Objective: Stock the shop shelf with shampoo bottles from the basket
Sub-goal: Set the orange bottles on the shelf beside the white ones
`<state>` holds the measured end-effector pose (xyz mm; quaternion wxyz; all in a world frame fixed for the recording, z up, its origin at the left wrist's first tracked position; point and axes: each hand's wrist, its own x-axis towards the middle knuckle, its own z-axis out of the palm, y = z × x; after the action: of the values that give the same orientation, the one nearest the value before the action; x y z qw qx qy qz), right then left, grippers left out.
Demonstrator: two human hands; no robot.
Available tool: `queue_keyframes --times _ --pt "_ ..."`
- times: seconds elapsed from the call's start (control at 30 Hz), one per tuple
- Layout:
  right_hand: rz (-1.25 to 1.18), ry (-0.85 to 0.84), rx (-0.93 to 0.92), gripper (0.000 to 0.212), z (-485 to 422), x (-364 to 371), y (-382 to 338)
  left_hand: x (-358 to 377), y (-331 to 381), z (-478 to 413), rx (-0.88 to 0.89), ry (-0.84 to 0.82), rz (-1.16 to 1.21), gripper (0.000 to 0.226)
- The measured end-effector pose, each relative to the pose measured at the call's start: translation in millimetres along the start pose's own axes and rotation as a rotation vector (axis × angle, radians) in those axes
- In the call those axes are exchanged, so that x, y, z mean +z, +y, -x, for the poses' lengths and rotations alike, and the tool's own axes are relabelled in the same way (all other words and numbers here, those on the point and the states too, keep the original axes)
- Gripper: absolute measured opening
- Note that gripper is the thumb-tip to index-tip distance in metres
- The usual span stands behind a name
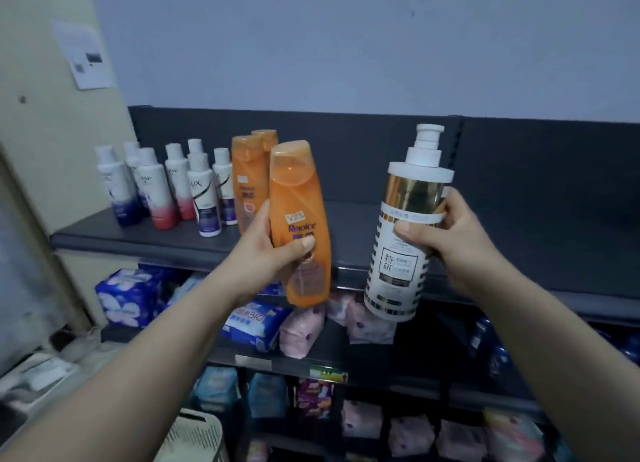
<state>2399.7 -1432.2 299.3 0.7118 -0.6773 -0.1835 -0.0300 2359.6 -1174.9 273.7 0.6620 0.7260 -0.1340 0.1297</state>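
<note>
Gripping an orange plastic shampoo bottle (300,226) with thumb across its label, the left hand (268,253) held it tilted before the dark grey top shelf (145,234). The right hand (450,239) wrapped its fingers round a white, gold-banded pump bottle (403,226). Two more orange bottles (250,177) stood behind, beside small white bottles (166,184).

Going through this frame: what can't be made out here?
Head view only:
1. The basket: cut off by the bottom edge; contents unseen.
2. The shelved orange bottles: partly hidden behind the held orange bottle in the left hand; count unsure.
3. The white pump bottle in the right hand: small print too small to read.
4. The packets at lower right: too dark and blurred.
</note>
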Motion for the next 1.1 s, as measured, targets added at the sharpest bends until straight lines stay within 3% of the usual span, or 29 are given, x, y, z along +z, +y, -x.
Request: queue_keyframes --times 0.4,0.8,0.93,1.0,1.1 --pt "-0.015 -0.095 0.026 0.070 -147 28 60 -35 -26 -66 0.025 0.191 -0.044 0.050" --pt "0.109 -0.222 0.016 0.084 -188 46 84 -36 -39 -94 -0.046 0.196 -0.037 0.048" --pt "0.344 -0.083 -0.191 0.094 -169 42 44 -38 -31 -104 -0.010 0.162 -0.011 0.044" --pt "0.450 0.000 -0.382 0.084 -161 46 3 -39 -24 -112 0.018 0.127 -0.011 0.042" --pt "0.565 -0.167 -0.521 0.067 -169 65 -56 -41 -11 -127 0.067 0.062 -0.011 0.042"
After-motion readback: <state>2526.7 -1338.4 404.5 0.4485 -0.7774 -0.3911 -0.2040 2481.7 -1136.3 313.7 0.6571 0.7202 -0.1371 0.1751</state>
